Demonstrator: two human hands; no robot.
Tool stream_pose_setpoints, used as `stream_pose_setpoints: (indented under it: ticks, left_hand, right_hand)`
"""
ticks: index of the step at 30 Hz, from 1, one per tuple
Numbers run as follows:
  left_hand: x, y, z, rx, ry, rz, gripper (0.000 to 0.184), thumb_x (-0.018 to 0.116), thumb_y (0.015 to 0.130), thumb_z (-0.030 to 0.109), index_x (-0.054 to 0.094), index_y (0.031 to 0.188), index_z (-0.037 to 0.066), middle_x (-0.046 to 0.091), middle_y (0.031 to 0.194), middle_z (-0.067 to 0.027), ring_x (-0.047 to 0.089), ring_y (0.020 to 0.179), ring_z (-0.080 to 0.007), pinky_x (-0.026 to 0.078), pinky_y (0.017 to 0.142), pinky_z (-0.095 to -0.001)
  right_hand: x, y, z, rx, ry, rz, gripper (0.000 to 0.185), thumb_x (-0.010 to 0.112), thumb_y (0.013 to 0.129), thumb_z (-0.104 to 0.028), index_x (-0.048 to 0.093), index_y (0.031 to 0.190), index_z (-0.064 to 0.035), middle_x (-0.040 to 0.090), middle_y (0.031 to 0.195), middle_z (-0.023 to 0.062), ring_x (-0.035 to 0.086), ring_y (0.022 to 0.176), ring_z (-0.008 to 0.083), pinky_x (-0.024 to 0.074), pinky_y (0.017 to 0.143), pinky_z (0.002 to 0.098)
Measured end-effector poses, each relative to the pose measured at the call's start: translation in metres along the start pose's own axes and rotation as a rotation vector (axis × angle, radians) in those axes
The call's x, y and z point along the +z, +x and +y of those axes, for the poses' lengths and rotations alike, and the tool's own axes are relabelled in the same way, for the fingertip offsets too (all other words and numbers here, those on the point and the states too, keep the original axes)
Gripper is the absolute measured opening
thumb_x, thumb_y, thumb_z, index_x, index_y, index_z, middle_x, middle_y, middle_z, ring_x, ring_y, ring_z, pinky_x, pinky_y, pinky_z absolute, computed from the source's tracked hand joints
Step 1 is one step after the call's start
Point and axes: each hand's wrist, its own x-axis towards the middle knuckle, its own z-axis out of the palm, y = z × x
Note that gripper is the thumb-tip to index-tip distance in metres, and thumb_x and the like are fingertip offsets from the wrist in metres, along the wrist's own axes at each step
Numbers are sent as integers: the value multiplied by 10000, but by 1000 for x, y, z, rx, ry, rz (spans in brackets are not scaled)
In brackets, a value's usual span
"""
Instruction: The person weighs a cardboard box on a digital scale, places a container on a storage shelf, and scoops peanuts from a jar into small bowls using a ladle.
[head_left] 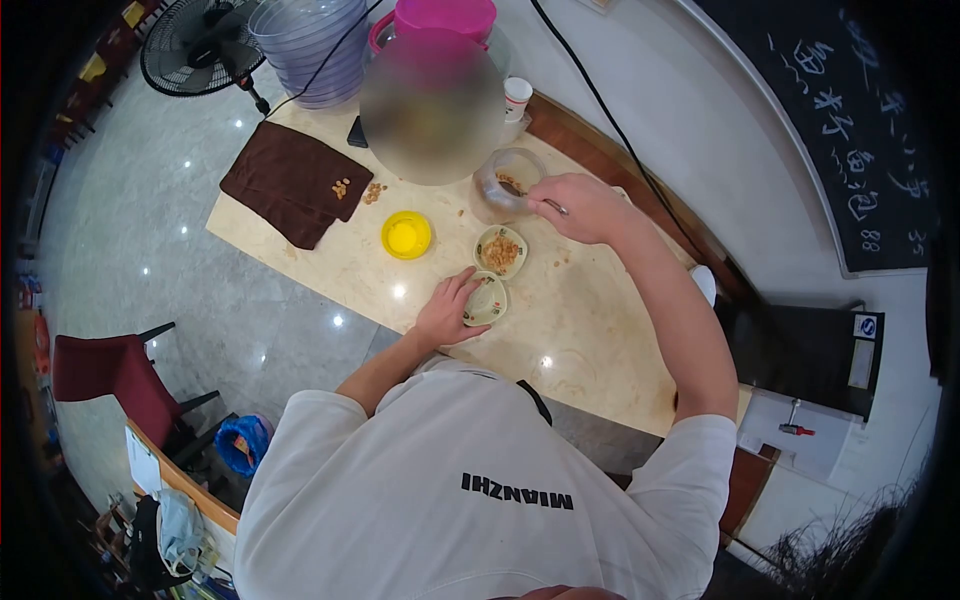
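Near bowl (488, 297) on the desk (590, 320): probably light, stiff, slick; take by rim. Left hand (446, 308): fingers part-spread, holding its left side. Filled bowl (480, 248) just behind. Spoon (513, 188) dips into the tub (497, 206): likely light, rigid; take by handle. Right hand (582, 207): fingers closed on it.
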Motion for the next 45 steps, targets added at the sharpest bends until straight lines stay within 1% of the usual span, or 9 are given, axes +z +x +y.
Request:
stream_pose_setpoints:
  ticks: [7,11,13,20,22,25,32,37,45]
  left_hand:
    - [-1,0,1,2,17,-10,854,801,750,448,413,1385,31,388,1483,-230,448,1280,-413,374,1077,-487]
    - [0,1,2,-1,18,15,856,804,745,448,416,1383,30,391,1483,-226,445,1288,-410,373,1079,-488]
    - [-1,1,3,1,18,15,855,805,744,447,417,1381,30,392,1484,-225,445,1289,-409,373,1079,-487]
    - [2,0,-1,-6,6,14,859,817,734,453,423,1373,34,396,1486,-221,441,1298,-407,373,1081,-484]
    - [2,0,-1,-8,4,15,862,821,731,454,424,1372,35,395,1488,-220,441,1300,-407,373,1082,-484]
    - [1,0,0,-16,18,26,885,864,695,401,412,1365,40,404,1481,-223,458,1292,-415,394,1072,-487]
    - [3,0,-2,-18,23,23,873,864,693,410,421,1347,38,399,1485,-222,454,1296,-418,398,1072,-488]
    - [1,0,-1,-26,17,18,877,864,693,415,422,1350,37,392,1491,-223,451,1298,-417,393,1076,-488]
    - [1,1,-1,-13,-11,25,852,832,725,435,441,1363,27,401,1484,-231,454,1289,-408,379,1085,-481]
  right_hand:
    - [-6,-3,5,268,331,20,280,551,991,-284,657,1028,-28,690,988,122,642,938,304,499,847,394]
    - [-1,-3,1,204,173,49,296,536,1003,-296,673,1057,-38,694,1022,131,638,978,314,502,865,401]
    - [8,1,5,-5,3,52,280,507,992,-275,668,1050,-52,684,975,167,629,943,358,489,832,439]
    - [6,2,-8,35,132,84,314,510,992,-295,676,1022,-30,687,935,173,638,906,366,496,822,445]
    - [3,2,-10,281,412,-8,343,505,1025,-317,670,1102,-27,701,955,135,666,907,257,510,853,355]
    - [8,4,-8,286,502,52,341,500,1025,-318,672,1090,-31,699,917,119,663,867,202,508,834,323]
    - [26,11,-9,235,333,59,357,496,1029,-309,677,1072,-4,707,867,105,673,822,189,527,795,321]
    - [30,14,-4,448,921,219,354,505,1031,-290,670,1022,23,711,849,122,688,750,168,570,717,300]
    - [14,-37,-22,539,1060,475,381,494,1043,-309,653,1022,37,715,875,143,698,762,174,584,718,294]
